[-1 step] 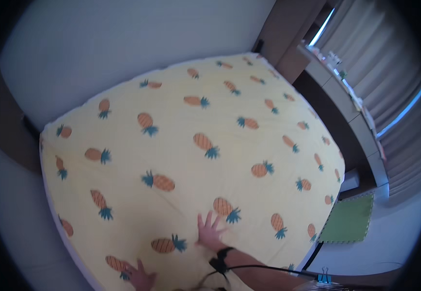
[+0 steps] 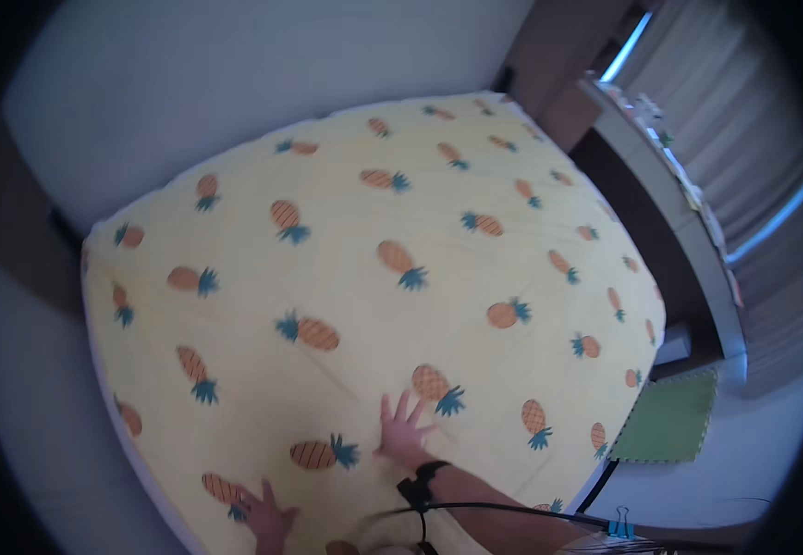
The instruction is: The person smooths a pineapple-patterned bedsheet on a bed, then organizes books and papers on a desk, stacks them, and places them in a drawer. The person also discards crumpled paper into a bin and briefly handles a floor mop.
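A pale yellow bedsheet (image 2: 263, 277) printed with orange pineapples covers a wide mattress and lies mostly flat, with faint creases near its middle. My right hand (image 2: 403, 435) rests on the sheet just below a pineapple print, its fingers spread and holding nothing. A black strap with a small dark device (image 2: 420, 484) circles that wrist, and a black cable runs from it to the right. Near the bed's close left part, my left hand (image 2: 268, 516) lies palm down on the sheet, fingers apart, beside another pineapple print.
A grey-white wall (image 2: 263, 65) borders the bed's far side. Along the right runs a desk or ledge (image 2: 660, 176) with small items on it, below beige curtains (image 2: 725, 102). A green foam mat (image 2: 668, 418) lies on the floor at right. A blue binder clip (image 2: 620, 527) shows at lower right.
The view has shifted slightly, so the bed and room sit a little higher and to the right in most parts. Both hands stay spread on the sheet; more of my left hand shows.
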The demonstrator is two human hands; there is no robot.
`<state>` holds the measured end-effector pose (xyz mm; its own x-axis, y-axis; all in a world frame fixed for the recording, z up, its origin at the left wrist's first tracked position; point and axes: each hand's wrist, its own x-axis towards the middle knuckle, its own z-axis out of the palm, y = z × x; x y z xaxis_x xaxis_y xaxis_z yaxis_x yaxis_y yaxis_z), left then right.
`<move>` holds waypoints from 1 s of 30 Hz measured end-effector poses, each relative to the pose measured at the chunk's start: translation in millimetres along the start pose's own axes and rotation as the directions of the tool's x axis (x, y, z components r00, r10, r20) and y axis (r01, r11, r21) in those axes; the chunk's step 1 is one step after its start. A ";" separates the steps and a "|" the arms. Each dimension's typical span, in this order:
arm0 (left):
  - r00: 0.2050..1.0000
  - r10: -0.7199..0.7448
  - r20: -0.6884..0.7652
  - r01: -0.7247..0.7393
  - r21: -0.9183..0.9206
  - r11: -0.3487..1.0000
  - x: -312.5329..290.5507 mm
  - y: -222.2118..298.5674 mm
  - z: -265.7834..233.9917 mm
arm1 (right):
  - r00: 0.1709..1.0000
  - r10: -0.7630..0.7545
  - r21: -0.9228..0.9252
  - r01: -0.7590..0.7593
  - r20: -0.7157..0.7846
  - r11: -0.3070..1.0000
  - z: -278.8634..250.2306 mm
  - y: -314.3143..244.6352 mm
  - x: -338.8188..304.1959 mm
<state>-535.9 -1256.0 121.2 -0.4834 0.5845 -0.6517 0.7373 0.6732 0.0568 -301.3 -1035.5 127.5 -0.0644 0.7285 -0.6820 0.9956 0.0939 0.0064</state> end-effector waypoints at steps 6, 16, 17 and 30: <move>1.000 -0.018 0.007 0.017 0.081 0.997 4.8 -3.1 2.6 | 0.999 0.005 0.013 -0.005 -0.036 1.000 11.1 -0.6 6.3; 0.998 -0.055 -0.043 0.058 0.064 0.996 -5.7 -6.1 9.6 | 0.995 0.006 0.074 0.001 -0.100 0.997 29.5 -3.4 -5.2; 0.997 -0.057 -0.044 0.060 0.061 0.996 -4.0 -4.9 12.9 | 0.993 0.013 0.091 -0.002 -0.120 0.996 28.4 -0.3 -5.7; 0.976 0.117 -0.182 -0.112 0.042 0.993 -3.3 -32.6 13.3 | 0.879 -0.284 -0.122 0.256 -0.384 0.959 121.6 21.5 -67.0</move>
<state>-552.1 -1285.8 111.4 -0.4712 0.7321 -0.4919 0.8059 0.5840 0.0972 -267.3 -1164.8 84.4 -0.3652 0.8740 -0.3207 0.9298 0.3596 -0.0789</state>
